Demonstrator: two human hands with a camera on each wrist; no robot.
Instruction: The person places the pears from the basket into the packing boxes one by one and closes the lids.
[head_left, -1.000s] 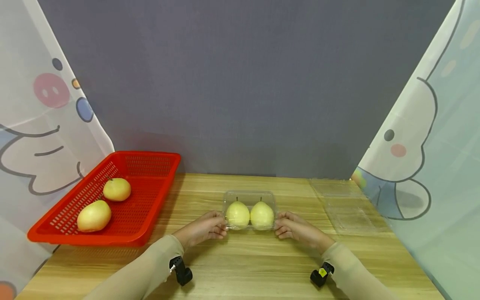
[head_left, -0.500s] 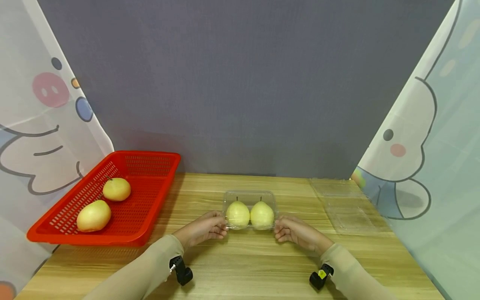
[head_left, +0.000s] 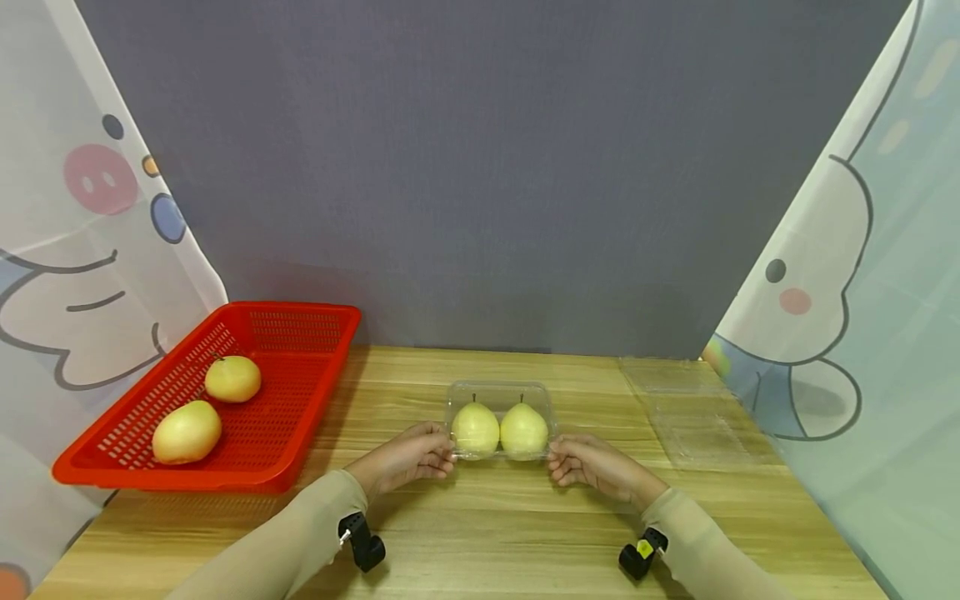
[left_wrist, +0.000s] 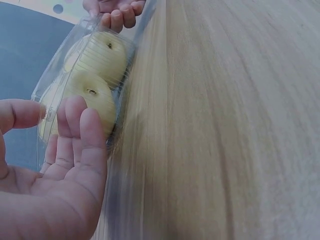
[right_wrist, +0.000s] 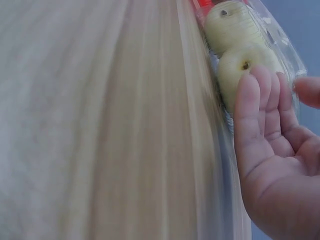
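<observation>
Two pale yellow fruits [head_left: 476, 430], side by side in a clear plastic box [head_left: 498, 390], mid-desk [head_left: 480, 542] in the head view, stems pointing away from the person. Near left corner of box in the grip of the left hand [head_left: 411, 458], near right corner likewise in the right hand [head_left: 596, 467]; thumb and fingers pinching in both cases. To the left, a red basket [head_left: 172, 481] with two more fruits [head_left: 233, 379] lying apart from each other. To the right, near the desk edge, clear plastic packaging [head_left: 708, 417]; number of pieces not determinable. Left wrist view: thumb tip at box edge, fingers close together along the near face, dimpled fruit ends visible through the plastic. Right wrist view: same arrangement mirrored, fingers extended beside the nearer fruit, thumb opposite, at the box edge.
</observation>
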